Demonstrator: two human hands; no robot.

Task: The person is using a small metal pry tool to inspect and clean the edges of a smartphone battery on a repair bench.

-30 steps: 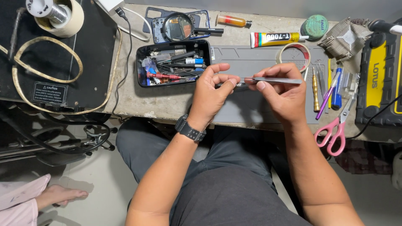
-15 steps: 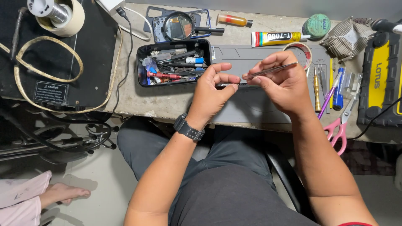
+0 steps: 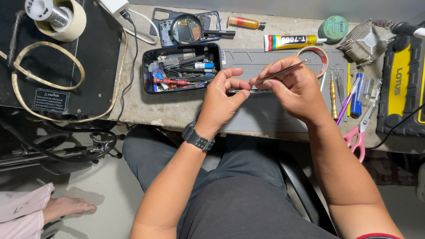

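Holding tweezers point(image 3: 279, 73), right hand point(image 3: 295, 88) sits below yellow glue tube point(image 3: 290, 42)

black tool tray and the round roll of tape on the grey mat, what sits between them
In the head view, between the black rectangular tool tray and the round tape roll lie bare grey mat and the raised end of the thin metal tweezers in the right hand.

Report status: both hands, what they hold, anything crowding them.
Left hand pinching a thin dark part over the grey mat. Right hand gripping tweezers, tips at that part. Tool tray close on the left, not touching.
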